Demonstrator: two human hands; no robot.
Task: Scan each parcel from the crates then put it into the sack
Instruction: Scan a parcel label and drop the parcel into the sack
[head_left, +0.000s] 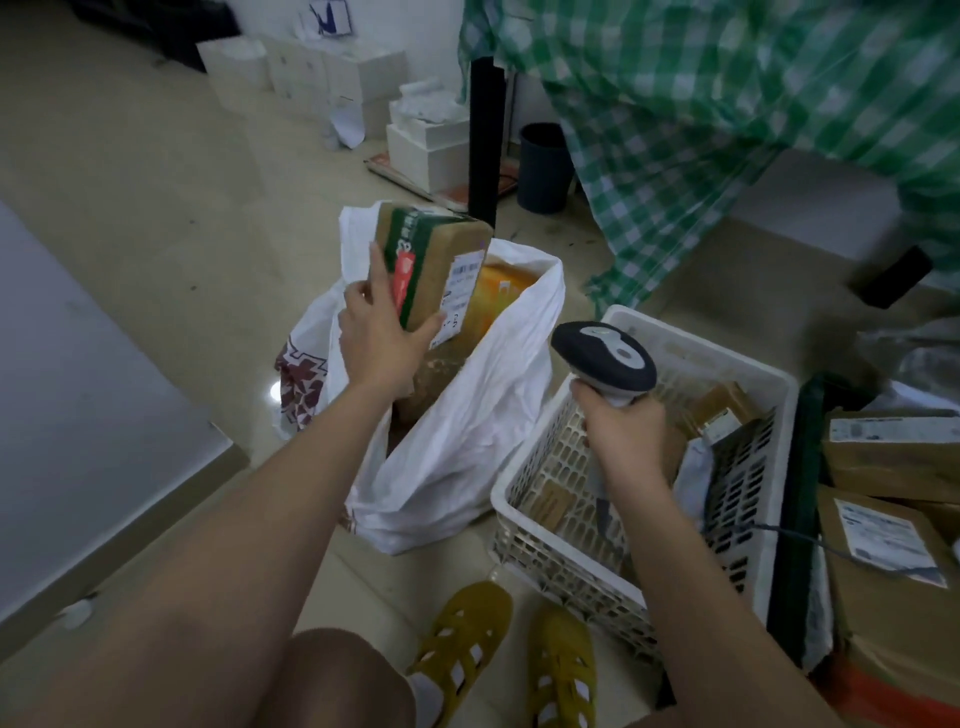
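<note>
Holding brown parcel over open mouth of white sack, left hand clasped round lower edge, thumb across the front. Right hand wrapped round scanner above white crate. Best lowered upright beside the orange parcel inside, released only once seated.

One sack, one scanner, one white crate, one bin. Two hands, two yellow shoes. One parcel held up; two more parcels at right.
</note>
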